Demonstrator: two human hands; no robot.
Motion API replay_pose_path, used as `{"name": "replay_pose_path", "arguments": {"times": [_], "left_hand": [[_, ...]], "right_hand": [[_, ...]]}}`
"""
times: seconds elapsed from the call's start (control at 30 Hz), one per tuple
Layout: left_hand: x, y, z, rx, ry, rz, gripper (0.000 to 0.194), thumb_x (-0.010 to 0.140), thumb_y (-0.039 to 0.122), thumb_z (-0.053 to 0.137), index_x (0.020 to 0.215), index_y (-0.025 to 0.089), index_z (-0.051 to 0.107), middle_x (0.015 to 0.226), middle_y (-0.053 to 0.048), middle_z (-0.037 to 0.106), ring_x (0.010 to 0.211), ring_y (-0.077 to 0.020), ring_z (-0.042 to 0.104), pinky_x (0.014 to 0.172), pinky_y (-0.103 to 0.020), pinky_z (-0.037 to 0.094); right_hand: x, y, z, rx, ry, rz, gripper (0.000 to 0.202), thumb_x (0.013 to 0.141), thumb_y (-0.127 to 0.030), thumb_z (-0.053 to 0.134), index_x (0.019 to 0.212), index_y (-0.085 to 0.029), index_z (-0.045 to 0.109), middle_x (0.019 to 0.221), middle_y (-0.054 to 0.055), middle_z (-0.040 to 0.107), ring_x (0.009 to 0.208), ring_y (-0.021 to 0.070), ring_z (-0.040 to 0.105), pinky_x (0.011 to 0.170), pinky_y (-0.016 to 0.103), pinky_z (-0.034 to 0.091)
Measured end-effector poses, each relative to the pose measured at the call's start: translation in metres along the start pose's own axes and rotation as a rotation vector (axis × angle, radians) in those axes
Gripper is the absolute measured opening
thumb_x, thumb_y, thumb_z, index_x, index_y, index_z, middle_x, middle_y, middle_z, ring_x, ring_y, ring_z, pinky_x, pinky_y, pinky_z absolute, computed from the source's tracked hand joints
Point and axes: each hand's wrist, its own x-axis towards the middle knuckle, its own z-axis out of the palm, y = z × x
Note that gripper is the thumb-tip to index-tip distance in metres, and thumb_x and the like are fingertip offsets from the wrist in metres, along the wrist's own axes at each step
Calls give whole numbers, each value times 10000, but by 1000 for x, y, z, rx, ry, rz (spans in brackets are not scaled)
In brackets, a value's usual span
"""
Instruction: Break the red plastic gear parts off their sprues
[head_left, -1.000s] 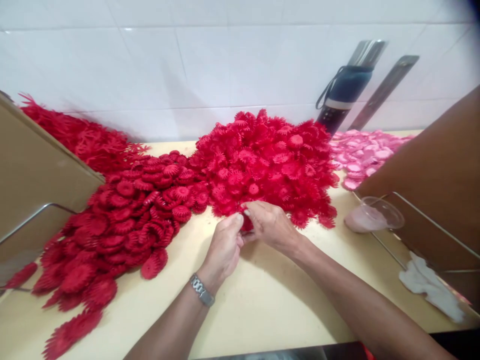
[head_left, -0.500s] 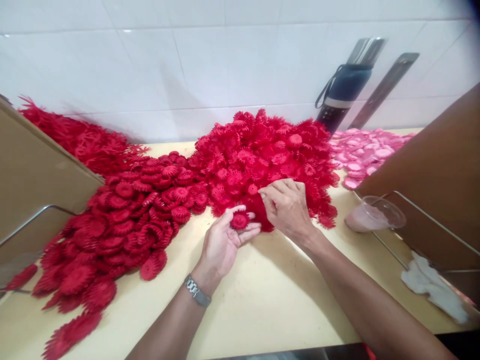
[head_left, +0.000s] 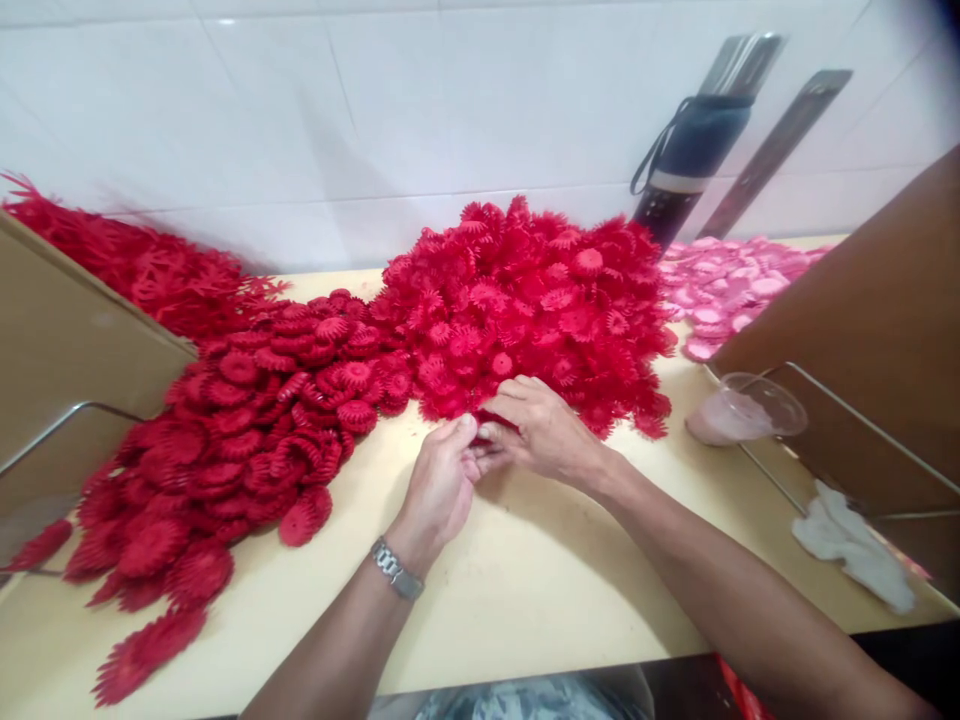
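My left hand (head_left: 444,478), with a metal watch on its wrist, has its fingers closed on a red paper flower (head_left: 480,422), of which only a small part shows. Touching it from the right, my right hand (head_left: 536,425) has its fingers pinched at the same spot; what they grip is hidden. Behind the hands rises a large heap of frilly red flowers (head_left: 525,300). To the left spreads a pile of darker red notched discs (head_left: 247,430).
Spiky red pieces (head_left: 165,270) lie at the back left, pink discs (head_left: 742,285) at the back right. A dark blue bottle (head_left: 697,140) and a metal ruler (head_left: 780,150) lean on the wall. Right are a plastic cup (head_left: 746,410), a white cloth (head_left: 851,545) and a brown box (head_left: 847,330).
My right hand has moved down and left to meet my left hand. The left fingers, earlier spread under a red flower, have closed. The view has shifted slightly.
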Motion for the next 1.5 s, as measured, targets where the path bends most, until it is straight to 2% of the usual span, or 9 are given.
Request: {"name": "replay_pose_path", "arguments": {"times": [0.17,0.43,0.63,0.73,0.83,0.93,1.07,1.4,1.5], "left_hand": [[-1,-1,1,41,4,6,115,788,174,535,725,96,590,690,-51,642,677,-155,639,764,-372,532],[0,-1,-2,93,20,19,96,739,129,556,789,81,622,743,-82,682,701,-188,661,750,-378,543],[0,5,0,13,53,5,154,770,132,521,858,73,632,795,-107,690,735,-212,671,810,-420,519],[2,5,0,-58,16,15,170,796,146,491,881,101,632,826,-84,684,748,-192,661,816,-427,514],[2,4,0,-95,-26,34,131,806,150,498,766,118,618,736,-32,657,646,-116,617,813,-385,516],[0,1,0,-54,-31,25,128,795,144,520,700,108,598,640,-14,619,575,-89,573,783,-355,524],[-2,-1,0,43,-7,35,95,761,167,566,724,96,616,667,-38,634,634,-125,604,728,-329,532],[-1,-5,0,169,78,143,70,700,167,606,717,105,633,673,-38,658,692,-145,622,623,-235,497],[-1,-3,1,157,61,138,102,720,170,592,779,98,632,714,-54,673,715,-161,638,648,-263,514]], "right_hand": [[-1,-1,7,-55,88,16,248,861,-127,414,663,-140,564,625,23,483,602,144,401,613,261,335],[-2,0,7,-293,204,129,249,822,-85,387,655,-148,561,618,46,504,607,169,421,612,285,331],[-3,11,-14,-466,257,218,291,802,-63,438,984,-180,633,948,89,593,869,239,465,689,347,321],[-2,6,-15,-312,243,196,232,812,-160,520,1015,-185,629,1059,90,575,952,254,458,742,370,343],[0,-2,-11,-26,104,166,208,796,-274,606,975,-168,618,924,67,583,851,204,491,753,334,390],[2,-7,-6,201,1,180,133,763,-218,654,871,-155,611,825,38,554,770,161,506,687,265,416],[1,-4,-3,324,34,120,78,801,-110,574,860,-146,609,794,26,539,709,125,508,636,218,411],[-1,-15,7,-177,145,136,202,824,-75,405,834,-139,596,730,62,539,636,163,493,576,252,387],[-1,-11,6,-203,189,148,222,830,-66,388,862,-134,597,744,68,552,631,161,504,581,250,396]]}}
